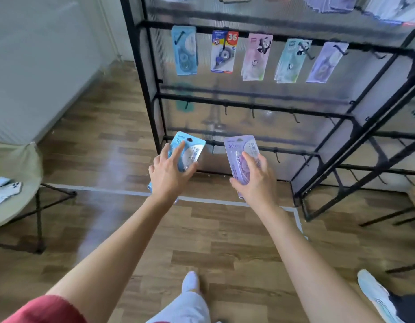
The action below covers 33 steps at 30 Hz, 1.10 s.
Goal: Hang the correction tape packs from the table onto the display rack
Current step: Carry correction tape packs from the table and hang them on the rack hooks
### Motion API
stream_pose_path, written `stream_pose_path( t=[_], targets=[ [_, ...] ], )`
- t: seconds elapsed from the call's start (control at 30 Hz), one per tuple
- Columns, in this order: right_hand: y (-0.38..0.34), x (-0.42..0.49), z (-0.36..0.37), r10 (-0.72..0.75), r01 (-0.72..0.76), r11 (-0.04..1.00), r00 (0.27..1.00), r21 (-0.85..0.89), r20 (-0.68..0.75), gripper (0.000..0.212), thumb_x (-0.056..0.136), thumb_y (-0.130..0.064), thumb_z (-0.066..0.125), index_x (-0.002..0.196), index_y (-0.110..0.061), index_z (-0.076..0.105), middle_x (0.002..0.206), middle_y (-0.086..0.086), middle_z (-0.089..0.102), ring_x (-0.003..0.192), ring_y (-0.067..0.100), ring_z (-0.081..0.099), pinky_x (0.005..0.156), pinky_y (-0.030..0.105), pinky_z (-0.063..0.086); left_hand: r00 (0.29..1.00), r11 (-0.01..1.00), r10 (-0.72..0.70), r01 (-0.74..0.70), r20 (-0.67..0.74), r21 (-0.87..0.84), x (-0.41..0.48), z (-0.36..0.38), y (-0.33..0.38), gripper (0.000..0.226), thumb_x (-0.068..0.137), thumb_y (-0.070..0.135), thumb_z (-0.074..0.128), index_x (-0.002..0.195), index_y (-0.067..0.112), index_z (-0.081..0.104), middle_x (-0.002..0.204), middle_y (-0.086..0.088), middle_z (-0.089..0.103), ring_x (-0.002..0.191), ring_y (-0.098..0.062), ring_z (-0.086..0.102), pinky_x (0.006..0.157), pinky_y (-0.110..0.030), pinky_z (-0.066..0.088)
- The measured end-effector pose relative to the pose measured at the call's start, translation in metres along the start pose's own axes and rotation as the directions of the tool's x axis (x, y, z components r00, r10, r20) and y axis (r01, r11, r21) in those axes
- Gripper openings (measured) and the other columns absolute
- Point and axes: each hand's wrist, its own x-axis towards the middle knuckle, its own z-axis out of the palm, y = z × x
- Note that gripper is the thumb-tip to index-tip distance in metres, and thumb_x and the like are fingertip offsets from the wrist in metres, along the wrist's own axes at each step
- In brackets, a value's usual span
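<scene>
The left hand (169,173) grips a blue correction tape pack (192,148), index finger laid along its face. The right hand (255,183) holds a purple pack (239,148), with the thumb on the pack's left edge and the fingers across its face. Both packs are held upright with the hang-holes at the top, probably so that each can be slid straight onto a hook. They are raised in front of the lower rails of the display rack (248,106), near the bare hooks (295,117) but not touching any.

Five packs (185,50) already hang side by side on a higher rail, spaced one to a hook, so the free rails below look like the next places to fill.

The rack is a black frame backed by ribbed translucent panels, standing on a wood-plank floor (108,148) marked with a white tape line (108,190). The bench (15,164), pale green on folding black legs, stands well apart to the left. Some white items (6,190) lie near its rim, too blurred to name. A pale wall panel (38,66) rises behind the bench. Another person's shoe (374,292) shows on the floor to the right.
</scene>
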Motion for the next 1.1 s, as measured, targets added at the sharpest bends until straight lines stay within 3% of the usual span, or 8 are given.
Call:
stream_pose_path(
  t=[0.2,0.37,0.5,0.73,0.9,1.1],
  targets=[
    [-0.008,0.092,0.014,-0.08,0.078,0.995,0.996,0.062,0.025,0.074,0.082,-0.033,0.07,0.146,-0.02,0.033,0.146,0.012,0.029,0.128,0.029,0.034,0.105,0.038,0.033,0.996,0.998,-0.025,0.02,-0.081,-0.059,0.091,0.01,0.004,0.061,0.088,0.052,0.056,0.143,0.039,0.036,0.153,-0.007,0.029,0.132,-0.031,0.034,0.106,-0.045,0.026],
    [-0.02,0.166,0.025,-0.087,0.088,0.994,0.996,0.06,-0.011,0.074,0.082,-0.037,0.07,0.146,-0.023,0.034,0.147,0.01,0.029,0.128,0.029,0.034,0.103,0.036,0.033,0.995,0.996,0.042,-0.049,-0.093,-0.078,0.168,0.011,0.008,0.061,0.089,0.051,0.056,0.145,0.036,0.035,0.152,-0.009,0.031,0.13,-0.033,0.037,0.104,-0.047,0.032],
    [-0.029,0.209,0.032,-0.102,0.102,0.992,0.995,0.069,-0.012,0.074,0.082,-0.036,0.07,0.146,-0.021,0.034,0.148,0.011,0.03,0.131,0.028,0.034,0.105,0.04,0.034,0.991,0.987,0.037,-0.055,-0.126,-0.148,0.217,0.011,0.013,0.061,0.088,0.048,0.059,0.144,0.037,0.037,0.154,-0.011,0.029,0.137,-0.031,0.031,0.108,-0.046,0.028],
    [-0.035,0.263,0.04,-0.126,0.124,0.989,0.992,0.076,0.018,0.074,0.082,-0.035,0.071,0.146,-0.021,0.035,0.146,0.012,0.032,0.126,0.03,0.037,0.105,0.04,0.034,0.975,0.98,0.06,-0.098,-0.214,-0.172,0.273,0.01,0.024,0.059,0.09,0.048,0.057,0.144,0.038,0.036,0.156,-0.012,0.024,0.14,-0.031,0.026,0.108,-0.046,0.025],
    [-0.034,0.29,0.042,-0.171,0.169,0.982,0.985,0.08,0.031,0.073,0.081,-0.033,0.072,0.144,-0.021,0.038,0.143,0.012,0.035,0.123,0.032,0.04,0.103,0.039,0.035,0.952,0.975,-0.023,-0.045,-0.305,-0.216,0.299,0.014,0.034,0.063,0.091,0.05,0.055,0.147,0.036,0.031,0.157,-0.012,0.021,0.139,-0.032,0.026,0.108,-0.046,0.025],
    [-0.034,0.317,0.043,-0.211,0.208,0.976,0.976,0.063,0.053,0.073,0.081,-0.033,0.071,0.145,-0.02,0.037,0.144,0.013,0.034,0.124,0.032,0.04,0.103,0.04,0.035,0.947,0.97,-0.067,-0.013,-0.315,-0.244,0.316,0.024,0.035,0.064,0.09,0.052,0.055,0.147,0.035,0.031,0.157,-0.013,0.021,0.139,-0.032,0.026,0.109,-0.047,0.025]
  ],
)
